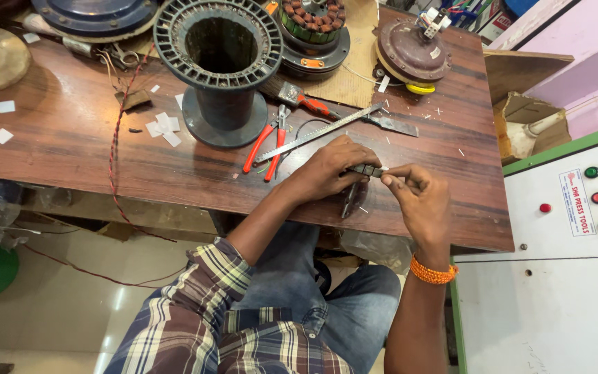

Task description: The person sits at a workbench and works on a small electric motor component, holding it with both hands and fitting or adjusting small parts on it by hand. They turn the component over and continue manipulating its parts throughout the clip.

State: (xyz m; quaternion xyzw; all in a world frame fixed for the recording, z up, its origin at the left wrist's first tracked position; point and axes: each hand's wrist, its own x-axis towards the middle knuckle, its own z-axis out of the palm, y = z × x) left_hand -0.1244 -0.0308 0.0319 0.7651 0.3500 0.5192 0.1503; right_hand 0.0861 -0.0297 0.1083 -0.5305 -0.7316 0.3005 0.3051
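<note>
1. Left hand [327, 170]: closed around a small dark metal tool [365, 170], gripping it at the near edge of the counter [70, 138]. The tool's kind cannot be told; a dark part hangs below the hand toward the counter edge.
2. Right hand [417, 194]: fingers pinched together on a tiny pale piece [384, 170] held against the tip of the tool. Both hands meet over the near right part of the counter.
3. Risk, judged: the pale piece is very small and held past the counter edge line; a slack pinch would likely drop it to the floor or lap.
4. Risk, judged: fingertips sit touching the tool's working end; a hard squeeze could nip them.
5. Steel rule [316, 131]: lies slanted just beyond the hands; a wrist sweep could knock it.
6. Red-handled pliers [268, 142]: left of the hands, beside the rule, handles toward the near edge.
7. Black empty spool [219, 62]: upright, far left of the hands.
8. Wound stator [313, 24] and brown motor housing [410, 48]: far side.
9. White paper scraps [164, 128]: scattered near the spool; easily confused with the held piece.
</note>
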